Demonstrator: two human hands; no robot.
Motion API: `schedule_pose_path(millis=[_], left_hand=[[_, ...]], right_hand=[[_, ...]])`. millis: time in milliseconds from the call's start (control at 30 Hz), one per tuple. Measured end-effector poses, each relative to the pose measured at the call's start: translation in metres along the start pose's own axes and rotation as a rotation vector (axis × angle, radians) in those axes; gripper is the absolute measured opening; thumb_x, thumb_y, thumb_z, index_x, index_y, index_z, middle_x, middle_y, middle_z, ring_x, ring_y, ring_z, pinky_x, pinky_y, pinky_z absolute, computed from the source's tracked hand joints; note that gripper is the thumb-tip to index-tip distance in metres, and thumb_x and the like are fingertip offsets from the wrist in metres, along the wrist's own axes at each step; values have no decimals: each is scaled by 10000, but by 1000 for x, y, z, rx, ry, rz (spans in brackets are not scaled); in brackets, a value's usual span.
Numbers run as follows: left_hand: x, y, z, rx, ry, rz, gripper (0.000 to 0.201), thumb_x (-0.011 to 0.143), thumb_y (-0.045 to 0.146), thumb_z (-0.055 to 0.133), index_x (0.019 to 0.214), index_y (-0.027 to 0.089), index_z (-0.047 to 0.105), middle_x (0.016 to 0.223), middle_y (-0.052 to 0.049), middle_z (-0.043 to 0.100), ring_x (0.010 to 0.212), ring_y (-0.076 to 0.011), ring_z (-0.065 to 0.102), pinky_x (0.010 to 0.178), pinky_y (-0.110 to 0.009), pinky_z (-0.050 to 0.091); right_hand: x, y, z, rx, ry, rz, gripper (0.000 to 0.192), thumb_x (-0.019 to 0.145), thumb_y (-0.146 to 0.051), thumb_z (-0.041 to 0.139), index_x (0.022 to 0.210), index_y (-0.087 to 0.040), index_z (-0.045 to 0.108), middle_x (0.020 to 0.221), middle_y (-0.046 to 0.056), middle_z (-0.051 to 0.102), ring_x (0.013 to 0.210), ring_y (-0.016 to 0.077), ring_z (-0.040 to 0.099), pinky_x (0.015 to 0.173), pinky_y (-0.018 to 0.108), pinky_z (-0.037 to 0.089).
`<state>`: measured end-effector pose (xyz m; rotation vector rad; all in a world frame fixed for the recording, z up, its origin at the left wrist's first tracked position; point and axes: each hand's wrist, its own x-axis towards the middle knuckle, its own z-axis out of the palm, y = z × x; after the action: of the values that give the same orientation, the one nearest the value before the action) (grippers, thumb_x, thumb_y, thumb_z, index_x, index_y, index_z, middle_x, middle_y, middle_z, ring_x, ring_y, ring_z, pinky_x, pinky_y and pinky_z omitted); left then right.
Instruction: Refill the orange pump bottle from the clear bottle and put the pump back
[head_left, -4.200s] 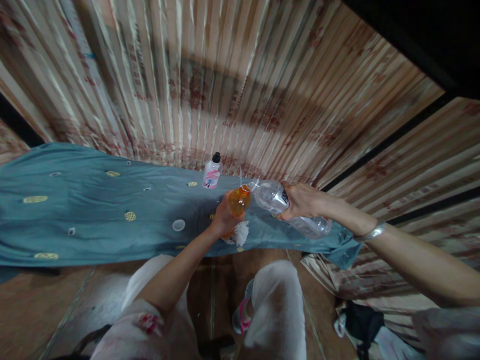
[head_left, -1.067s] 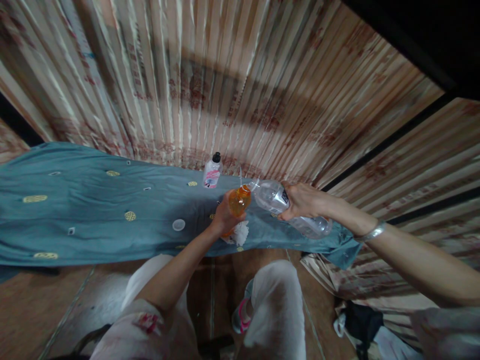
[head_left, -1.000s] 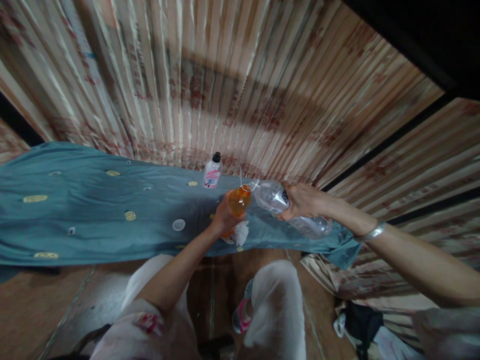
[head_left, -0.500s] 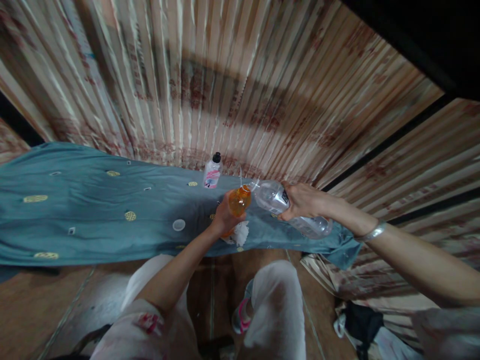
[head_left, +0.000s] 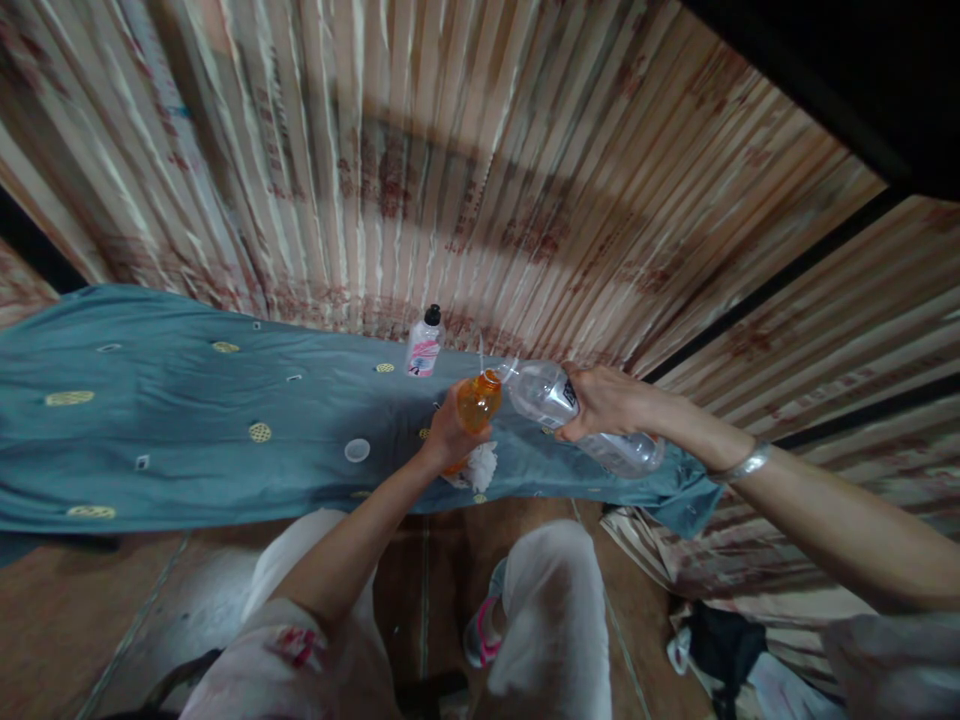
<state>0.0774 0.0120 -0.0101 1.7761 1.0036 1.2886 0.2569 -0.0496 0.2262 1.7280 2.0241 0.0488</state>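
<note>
My left hand (head_left: 450, 432) is closed around an orange bottle (head_left: 480, 400), whose uncapped neck points up. In my right hand (head_left: 609, 400) is a clear plastic bottle (head_left: 541, 392), tipped over to the left so that its mouth lies at the orange bottle's opening. Whether liquid runs between the two mouths I cannot tell. A crumpled white tissue (head_left: 481, 466) shows just below my left hand. Behind it stands a clear bottle with a pink label and black cap (head_left: 424, 345). A small whitish round lid (head_left: 358, 451) lies to the left.
A teal cloth with yellow prints (head_left: 180, 400) covers the long surface in front of me. Pleated, patterned curtains (head_left: 420, 180) hang close behind and to the right. My knees (head_left: 559, 590) are near the front edge, and dark items (head_left: 724, 645) lie on the floor at right.
</note>
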Motion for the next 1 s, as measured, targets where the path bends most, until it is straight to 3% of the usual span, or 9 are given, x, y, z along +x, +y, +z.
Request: schedule_pose_path(millis=[333,1000], left_hand=[[1,0,0,-7,2,-10,806,665,210,796,1373,201,410,1286,-133,700,1136,-291,736,1005,-472,616],[1,-2,1,-4,5,3,810,661,206,794,1366,228,394,1253,-103,715,1080,-282,754,955,-447,624]], right_hand=[[1,0,1,1,-4,-4,693,767,-524,803,1242,-63,597,969,156,769,886,316,752,626,301,422],[1,1,2,-15,12,1,697,749,-536,809,1234,-78,607,940,143,772,869,311,754,617,295,421]])
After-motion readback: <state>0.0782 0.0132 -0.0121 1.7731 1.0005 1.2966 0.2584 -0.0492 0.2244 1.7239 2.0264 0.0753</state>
